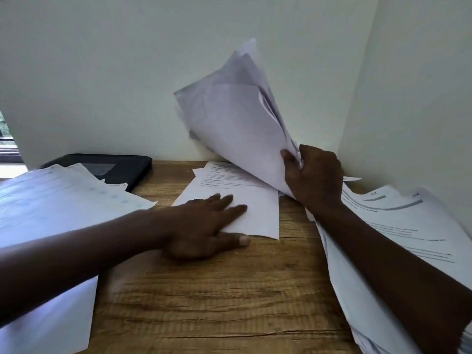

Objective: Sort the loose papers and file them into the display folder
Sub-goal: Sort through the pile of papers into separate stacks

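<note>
My right hand (313, 176) grips the lower corner of a bunch of white sheets (235, 111), lifted upright and fanned against the back wall. Beneath it a small stack of printed pages (245, 190) lies flat on the wooden desk (217, 290). My left hand (204, 223) rests on that stack's near edge with straight fingers on top and the thumb at the paper's edge. The black display folder (122, 167) lies shut at the back left, partly under papers.
A spread of printed sheets (51, 200) covers the desk's left side and overlaps the folder. Another pile of printed pages (408, 226) lies on the right under my right forearm. White walls close in at the back and the right.
</note>
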Demonstrator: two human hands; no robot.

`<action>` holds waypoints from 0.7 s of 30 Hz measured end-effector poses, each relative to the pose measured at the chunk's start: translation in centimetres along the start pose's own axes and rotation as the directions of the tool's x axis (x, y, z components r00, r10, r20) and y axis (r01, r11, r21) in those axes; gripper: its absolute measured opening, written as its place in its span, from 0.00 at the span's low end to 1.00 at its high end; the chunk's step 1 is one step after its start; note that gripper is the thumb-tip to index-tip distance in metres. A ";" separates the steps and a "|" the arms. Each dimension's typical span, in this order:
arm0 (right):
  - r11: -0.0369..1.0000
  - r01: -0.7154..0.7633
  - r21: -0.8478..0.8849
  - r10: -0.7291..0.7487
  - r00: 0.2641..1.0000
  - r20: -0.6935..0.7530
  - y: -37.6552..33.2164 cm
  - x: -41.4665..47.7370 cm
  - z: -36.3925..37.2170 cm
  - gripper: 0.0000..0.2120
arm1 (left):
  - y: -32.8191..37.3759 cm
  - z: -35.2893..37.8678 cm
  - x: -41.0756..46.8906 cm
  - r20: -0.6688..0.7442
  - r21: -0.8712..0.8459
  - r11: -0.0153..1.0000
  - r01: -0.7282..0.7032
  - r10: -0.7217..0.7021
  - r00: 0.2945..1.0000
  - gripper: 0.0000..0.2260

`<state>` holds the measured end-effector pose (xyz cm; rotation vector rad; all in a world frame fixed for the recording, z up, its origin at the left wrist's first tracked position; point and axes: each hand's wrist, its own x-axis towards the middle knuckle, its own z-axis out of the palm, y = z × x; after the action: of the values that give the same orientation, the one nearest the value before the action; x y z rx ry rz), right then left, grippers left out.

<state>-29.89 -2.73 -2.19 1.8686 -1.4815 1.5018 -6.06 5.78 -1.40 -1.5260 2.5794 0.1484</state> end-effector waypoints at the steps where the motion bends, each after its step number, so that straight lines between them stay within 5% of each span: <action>1: 1.000 -0.021 0.004 0.021 1.000 -0.011 0.0 0.0 0.0 0.24 | 0.3 0.3 -0.6 -0.015 0.038 0.999 -0.021 0.022 1.000 0.35; 5: 0.998 -0.066 0.009 0.066 0.998 -0.009 0.0 0.2 -0.1 0.27 | 1.8 0.1 -4.1 -0.264 0.215 0.967 -0.139 0.195 0.945 0.31; 11: 0.996 -0.078 0.033 0.078 0.997 0.013 -0.3 0.1 -0.4 0.22 | 1.7 1.8 -5.9 -0.005 -0.015 0.999 -0.053 0.052 0.999 0.32; 21: 0.999 -0.046 0.026 0.047 0.998 -0.033 -0.3 0.0 -0.4 0.20 | 1.5 2.3 -6.0 -0.048 -0.002 0.998 -0.068 0.067 0.997 0.33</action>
<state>-29.80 -2.34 -1.92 1.8258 -1.5077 1.5716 -4.35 12.06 -2.58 -1.4617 2.6705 0.1246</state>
